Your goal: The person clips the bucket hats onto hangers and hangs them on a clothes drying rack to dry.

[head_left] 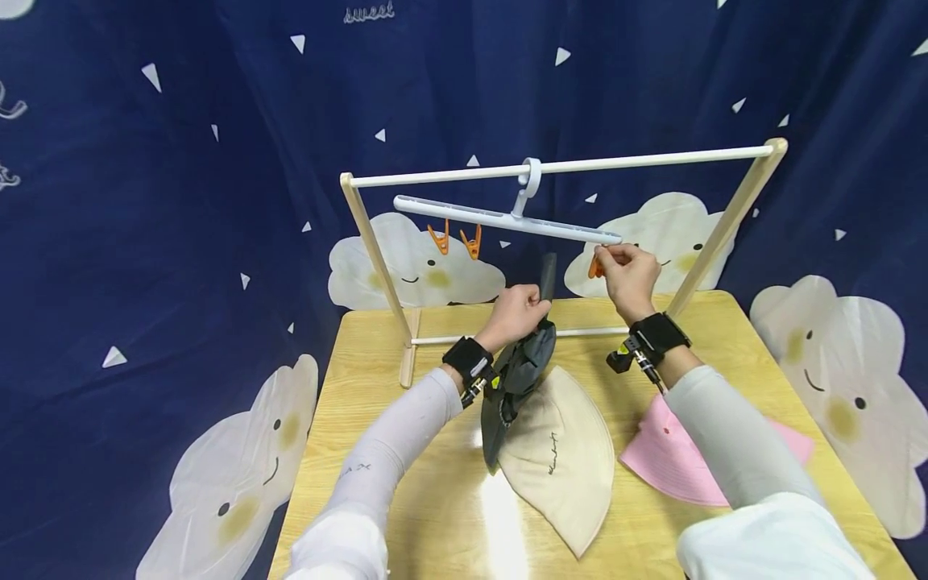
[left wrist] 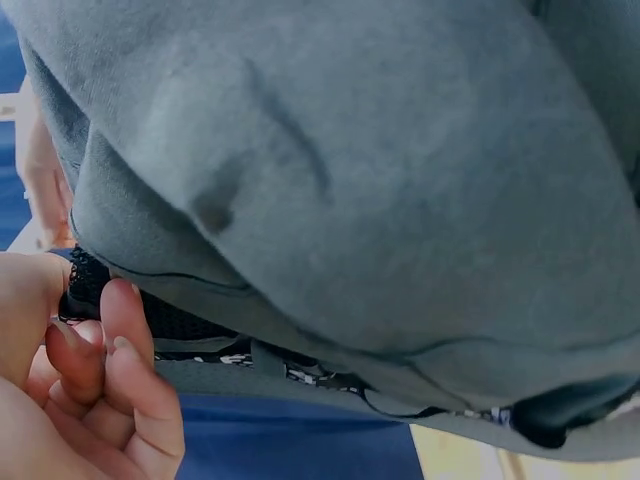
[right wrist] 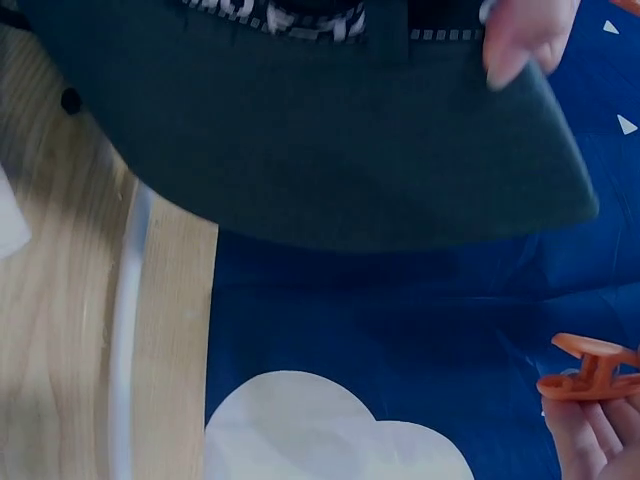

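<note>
Two sleeves (head_left: 399, 447) (head_left: 739, 435), two hands (head_left: 516, 312) (head_left: 629, 278), three hats (head_left: 532, 358) (head_left: 569, 459) (head_left: 670, 455), three orange clips (head_left: 441, 245) (head_left: 474, 246) (head_left: 596, 267), one hanger (head_left: 507, 220).

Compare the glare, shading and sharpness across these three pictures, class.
Head view: a white streak of glare crosses the wooden table; left wrist view: the dark hat fills most of the frame, looking pale grey and rather soft; right wrist view: its brim looks much darker, apparently shaded, with soft detail.

The held hat (head_left: 528, 362) is grey-green, the clips (right wrist: 597, 374) orange, the curtain (head_left: 109, 242) navy with white triangles (head_left: 151, 77).
</note>
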Available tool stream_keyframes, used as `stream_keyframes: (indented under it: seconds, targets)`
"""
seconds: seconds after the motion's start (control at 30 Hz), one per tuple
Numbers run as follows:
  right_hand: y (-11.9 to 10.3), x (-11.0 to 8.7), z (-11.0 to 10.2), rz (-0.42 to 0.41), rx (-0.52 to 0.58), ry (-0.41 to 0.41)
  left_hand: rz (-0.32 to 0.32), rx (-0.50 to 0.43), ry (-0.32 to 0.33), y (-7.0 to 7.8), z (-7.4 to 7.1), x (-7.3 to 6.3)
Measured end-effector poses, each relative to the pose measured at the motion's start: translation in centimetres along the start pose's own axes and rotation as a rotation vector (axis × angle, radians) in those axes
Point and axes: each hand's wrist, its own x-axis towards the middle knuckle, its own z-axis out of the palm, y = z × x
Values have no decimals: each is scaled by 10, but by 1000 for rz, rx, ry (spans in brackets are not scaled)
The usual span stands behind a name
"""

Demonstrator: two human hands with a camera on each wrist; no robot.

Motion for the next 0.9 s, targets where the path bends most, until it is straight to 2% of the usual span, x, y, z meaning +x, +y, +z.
stream_keyframes:
  seconds: [0.23, 0.4, 0.67, 0.9]
  targets:
    - [5, -7, 4, -42, -2, 53, -64, -40, -8, 3, 21, 6]
    - [8, -4, 4, -59, -2, 79, -63, -41, -3, 10, 31, 14]
    - [4, -7, 7, -50, 48, 64, -109, -35, -12, 14, 46, 23]
    - [6, -10, 13, -38, 62, 76, -76, -10, 44, 21, 54, 23]
